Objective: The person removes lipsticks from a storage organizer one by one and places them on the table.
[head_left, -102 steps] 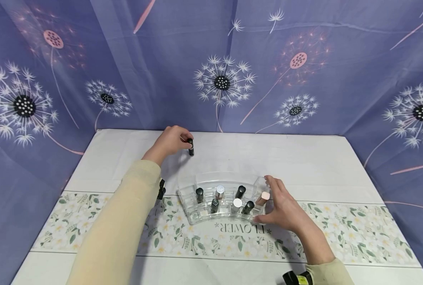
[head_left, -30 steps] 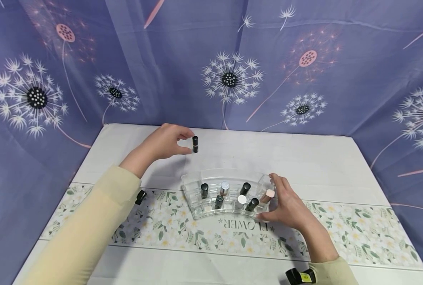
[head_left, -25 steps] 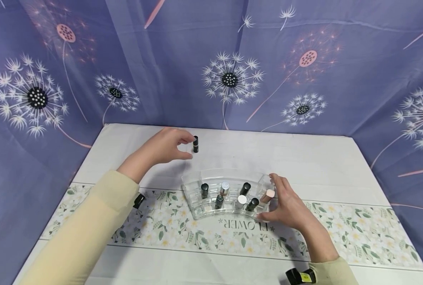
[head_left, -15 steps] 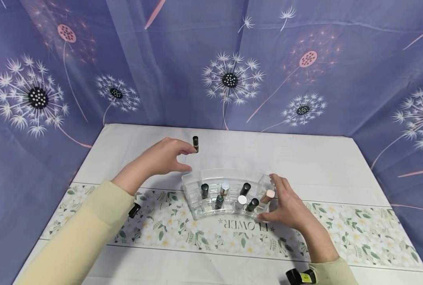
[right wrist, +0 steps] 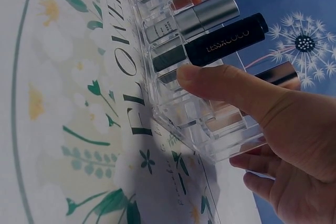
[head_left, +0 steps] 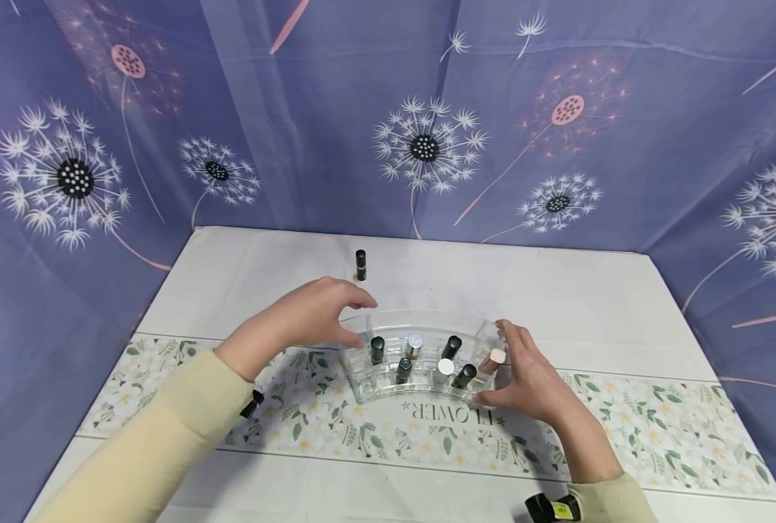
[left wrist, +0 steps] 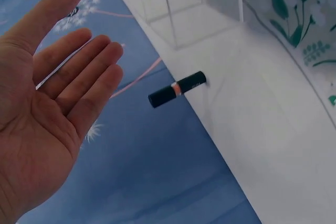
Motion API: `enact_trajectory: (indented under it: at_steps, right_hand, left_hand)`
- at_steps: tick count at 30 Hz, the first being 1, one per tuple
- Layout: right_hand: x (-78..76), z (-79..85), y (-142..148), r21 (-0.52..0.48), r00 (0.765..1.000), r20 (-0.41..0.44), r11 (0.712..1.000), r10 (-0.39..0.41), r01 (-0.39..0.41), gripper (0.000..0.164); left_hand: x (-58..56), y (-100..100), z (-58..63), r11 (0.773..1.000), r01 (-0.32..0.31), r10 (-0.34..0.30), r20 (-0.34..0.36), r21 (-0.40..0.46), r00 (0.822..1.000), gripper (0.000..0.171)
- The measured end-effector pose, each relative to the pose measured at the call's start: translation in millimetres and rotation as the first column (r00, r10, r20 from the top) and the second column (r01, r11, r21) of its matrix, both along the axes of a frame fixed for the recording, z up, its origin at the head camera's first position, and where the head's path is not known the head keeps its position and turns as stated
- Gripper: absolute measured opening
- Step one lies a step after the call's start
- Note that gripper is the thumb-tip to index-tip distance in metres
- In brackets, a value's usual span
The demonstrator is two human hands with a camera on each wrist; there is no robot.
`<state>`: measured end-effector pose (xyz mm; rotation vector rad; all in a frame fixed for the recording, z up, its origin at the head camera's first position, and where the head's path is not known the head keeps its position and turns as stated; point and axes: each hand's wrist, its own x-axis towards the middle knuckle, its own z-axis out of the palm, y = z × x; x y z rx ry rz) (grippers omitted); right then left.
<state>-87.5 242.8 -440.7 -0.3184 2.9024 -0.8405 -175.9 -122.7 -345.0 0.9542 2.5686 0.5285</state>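
A black lipstick (head_left: 361, 266) stands upright near the table's back edge; the left wrist view shows a coppery band round the lipstick's (left wrist: 177, 89) middle. My left hand (head_left: 322, 312) is apart from it, at the left end of a clear curved lipstick organizer (head_left: 376, 396), thumb and fingers spread with nothing between them. The organizer's right end is gripped by my right hand (head_left: 525, 374), thumb at the front and fingers behind. Several tubes stand in its slots: a silver-capped tube (head_left: 414, 346), a white-topped tube (head_left: 445, 371), a pink-capped tube (head_left: 492, 361) and several black ones.
The white table (head_left: 558, 305) has a floral strip (head_left: 643, 428) with printed lettering running across it under the organizer. A purple dandelion curtain (head_left: 316, 145) closes off the back and both sides. Black cameras are strapped at both wrists.
My left hand, holding the black lipstick at first, has let go of it and left it standing. It has come forward to the organizer's left end. The right hand keeps its grip.
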Motion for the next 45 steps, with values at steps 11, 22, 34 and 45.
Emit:
enact_trajectory:
  at_steps: [11, 22, 34, 45]
  right_hand:
    - [0.3, -1.8, 2.0, -0.010, 1.000, -0.001, 1.000, 0.001, -0.001, 0.129]
    - [0.6, -1.9, 1.7, -0.002, 1.000, -0.011, 1.000, 0.004, -0.004, 0.131]
    - [0.3, -2.3, 1.2, -0.004, 1.000, 0.000, 1.000, -0.001, 0.001, 0.130]
    - [-0.5, -3.4, 1.9, -0.002, 1.000, 0.004, 1.000, 0.000, 0.000, 0.131]
  left_hand:
    - [16.5, 8.4, -15.5, 0.999, 0.043, -0.042, -0.015, 0.028, 0.999, 0.054]
    - [20.6, 10.2, -29.5, 0.991, 0.078, -0.074, -0.042, 0.108, 0.996, 0.046]
    - [23.8, 12.6, -35.5, 0.984, 0.091, -0.083, -0.054, 0.153, 0.995, 0.041]
    - [23.8, 14.4, -39.7, 0.973, 0.134, -0.117, -0.103, 0.189, 0.988, 0.029]
